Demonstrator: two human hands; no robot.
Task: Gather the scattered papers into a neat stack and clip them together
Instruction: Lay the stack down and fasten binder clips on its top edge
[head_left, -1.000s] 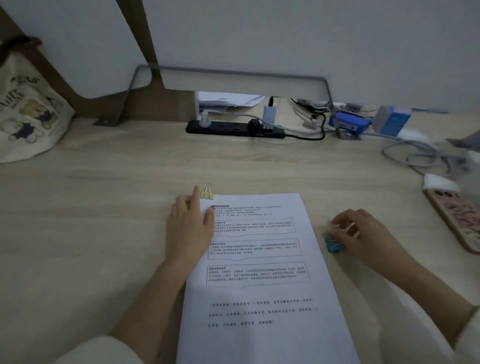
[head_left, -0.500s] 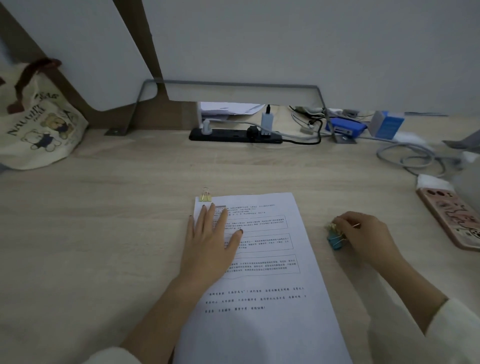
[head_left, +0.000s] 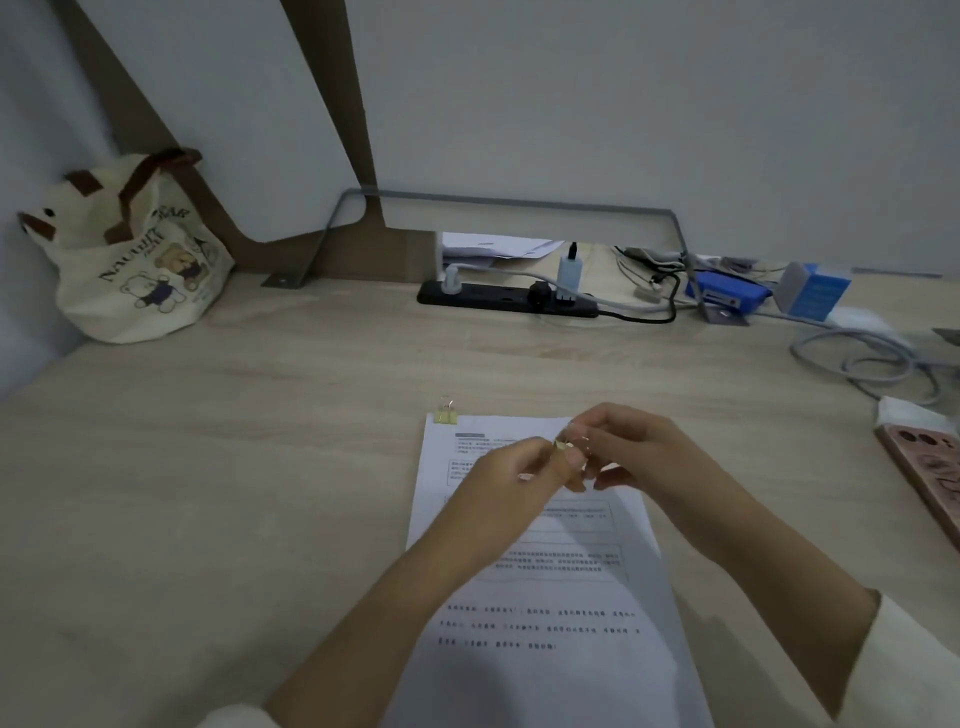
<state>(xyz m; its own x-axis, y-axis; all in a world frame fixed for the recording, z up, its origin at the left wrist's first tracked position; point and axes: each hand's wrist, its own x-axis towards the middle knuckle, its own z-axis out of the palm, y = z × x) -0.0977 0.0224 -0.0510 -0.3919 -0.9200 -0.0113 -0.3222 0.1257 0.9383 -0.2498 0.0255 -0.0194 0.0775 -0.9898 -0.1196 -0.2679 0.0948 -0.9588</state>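
Two hands now meet in the air over the upper part of the stack of papers (head_left: 545, 649), where half a second ago they were apart: the left hand (head_left: 511, 480) lay flat on the top sheet, and the right hand (head_left: 636, 452) was out at 3 o'clock on the bench (head_left: 260, 467), fingering some loose clips. Between them they hold a small clip (head_left: 563, 445), yellowish and partly hidden. Each grip is closed on it in a pinch of thumb and fingertips, though motion blur makes it unclear whether its arms are being squeezed apart. The stack lies squared on the bench, running from the centre toward 6 o'clock, with nothing pressing on it now. A gold clip (head_left: 445, 415) already bites its 11 o'clock corner. Gathering therefore looks finished and the first fastening is made, so this seems to be a second clip being readied, probably for the top edge nearer 1 o'clock. With the left hand off the sheets, they could slide out of line when the clip is pushed on, so the stack will likely need steadying first. A cloth bag (head_left: 140, 270) sits at 10 o'clock, a power strip (head_left: 498, 301) at 12 o'clock and a phone (head_left: 930, 467) at 3 o'clock, all well apart from the papers.
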